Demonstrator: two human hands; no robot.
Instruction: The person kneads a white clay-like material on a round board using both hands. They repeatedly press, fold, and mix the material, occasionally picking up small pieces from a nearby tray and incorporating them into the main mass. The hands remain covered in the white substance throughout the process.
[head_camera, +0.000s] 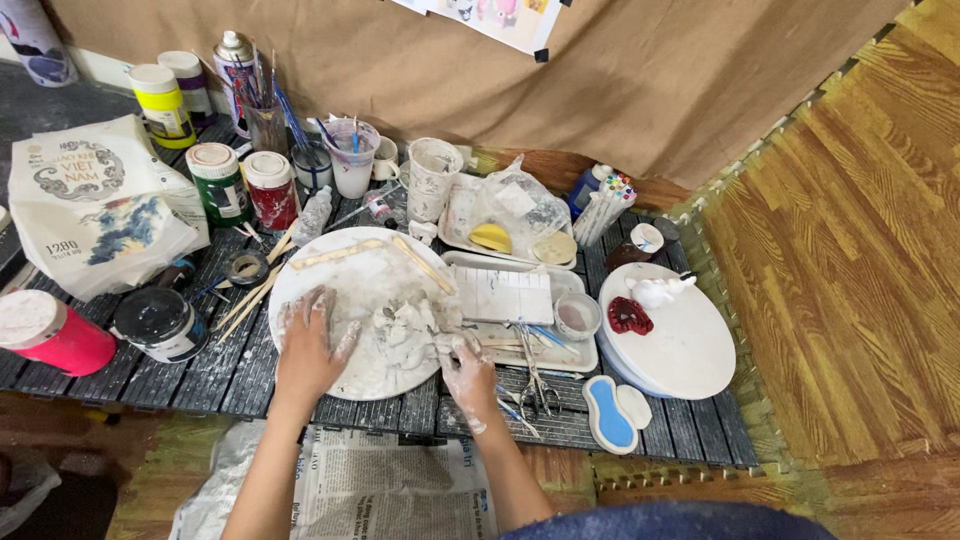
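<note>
The left hand (308, 350) lies flat on the round white board (365, 305) at the centre of the frame, its clay-smeared fingers (322, 302) spread apart and pressed on the board's surface, holding nothing. The right hand (468, 375) rests at the board's lower right edge, fingers loosely curled around a small lump of white clay (448, 343); more clay pieces (405, 325) lie on the board between the two hands.

Along the upper left of the dark slatted desk (230, 370) stand a yellow-lidded paint jar (160, 102), a green jar (218, 182) and a red jar (270, 190), each with a pale lid. A spray can (236, 65) stands behind them. A pink jar (52, 335) and a black jar (158, 323) sit at lower left. A white printed bag (95, 205) with a blue ornament lies at far left.
</note>
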